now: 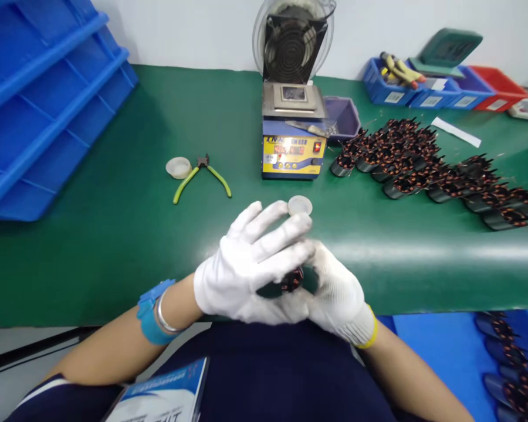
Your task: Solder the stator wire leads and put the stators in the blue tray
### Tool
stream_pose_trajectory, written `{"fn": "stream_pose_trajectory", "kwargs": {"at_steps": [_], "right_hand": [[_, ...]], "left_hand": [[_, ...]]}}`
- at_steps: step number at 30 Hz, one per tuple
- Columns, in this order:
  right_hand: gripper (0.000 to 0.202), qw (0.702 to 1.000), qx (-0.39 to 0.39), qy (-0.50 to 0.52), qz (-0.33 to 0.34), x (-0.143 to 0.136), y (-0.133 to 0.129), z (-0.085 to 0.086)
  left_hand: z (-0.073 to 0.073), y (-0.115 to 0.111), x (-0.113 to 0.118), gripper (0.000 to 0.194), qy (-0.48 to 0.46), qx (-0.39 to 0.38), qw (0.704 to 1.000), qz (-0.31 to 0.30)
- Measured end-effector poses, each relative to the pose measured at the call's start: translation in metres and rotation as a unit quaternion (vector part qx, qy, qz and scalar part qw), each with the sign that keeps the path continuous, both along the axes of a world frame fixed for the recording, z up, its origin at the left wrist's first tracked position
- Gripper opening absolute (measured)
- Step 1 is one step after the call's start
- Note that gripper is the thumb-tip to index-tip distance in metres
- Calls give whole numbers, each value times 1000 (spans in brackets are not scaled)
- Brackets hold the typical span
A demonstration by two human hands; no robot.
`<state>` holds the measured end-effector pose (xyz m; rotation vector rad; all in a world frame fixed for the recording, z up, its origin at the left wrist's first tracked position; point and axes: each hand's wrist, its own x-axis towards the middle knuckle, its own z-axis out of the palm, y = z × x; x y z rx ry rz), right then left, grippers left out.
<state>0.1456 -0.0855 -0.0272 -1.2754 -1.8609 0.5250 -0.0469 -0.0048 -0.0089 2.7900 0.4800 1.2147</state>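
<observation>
In the head view, a small copper-wound coil part [292, 279] shows in the gap between my two white-gloved hands, low over the near side of the green table. My left hand [253, 264] has its thumb and index finger curved around the part, while its other fingers stretch out above. My right hand [337, 287] is closed in from the right, its fingertips and thumb meeting those of the left. Most of the part and the exact grip points are hidden. Just beyond my fingers lies a small round translucent dish [300, 205].
Green-handled cutters [202, 176] lie spread beside another small dish [178, 167]. A soldering pot [293, 149] with a fan [290, 50] stands behind. Many black-ringed coil parts [405, 155] are at right, below small bins [389, 88]. Blue racks [53, 111] rise at left.
</observation>
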Motion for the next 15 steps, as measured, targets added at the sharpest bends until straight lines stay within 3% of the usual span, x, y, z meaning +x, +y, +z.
{"fn": "stream_pose_trajectory", "kwargs": {"at_steps": [2,3,6,8,10,12,13,15], "right_hand": [[51,999,19,-33,7,6,-1,1],[49,999,27,-43,0,8,-1,2],[46,997,30,-55,-38,15,-3,4],[45,996,21,-56,-62,19,-4,6],[46,995,8,-53,-83,21,-4,8],[45,993,-5,-48,-106,23,-3,10],[45,992,-14,-43,-114,23,-2,10],[45,992,-36,-31,-118,22,-2,10]], "left_hand": [[6,5,-2,30,75,-23,997,5],[8,6,-3,23,90,-49,995,2],[15,5,-11,37,87,-192,976,-58],[19,3,-15,42,27,-334,936,-102],[19,3,-16,43,-88,-453,886,-50],[17,4,-11,37,-162,-518,839,52],[14,4,-7,31,-155,-543,821,79],[10,3,3,27,-70,-608,789,59]]}}
